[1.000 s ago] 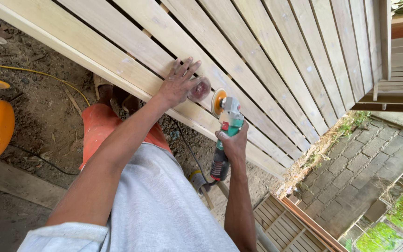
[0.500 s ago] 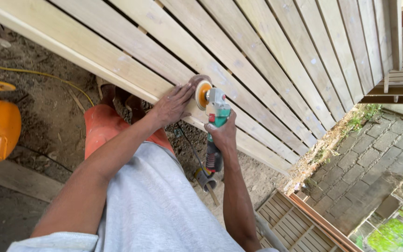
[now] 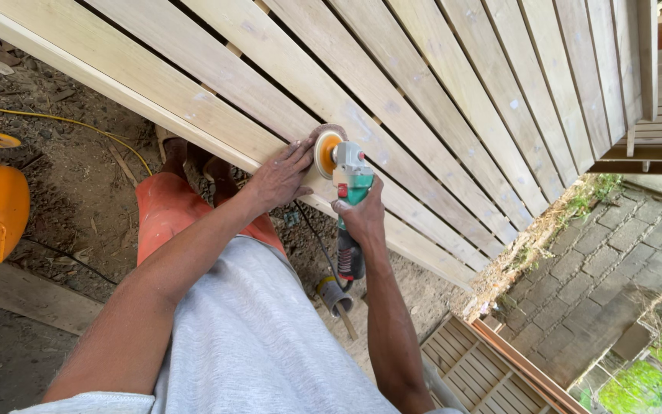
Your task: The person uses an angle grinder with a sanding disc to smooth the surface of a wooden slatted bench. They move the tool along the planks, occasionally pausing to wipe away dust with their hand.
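Resting flat and spread beside the orange sanding disc (image 3: 326,153), the left hand (image 3: 279,178) risks abrasion should the grinder (image 3: 352,207), clenched in the right hand (image 3: 362,217), skid along the slat (image 3: 216,115).

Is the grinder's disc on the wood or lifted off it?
On it, as far as shows: the orange disc lies against a slat, left hand beside it, right hand gripping the grinder. Spinning: cannot tell.
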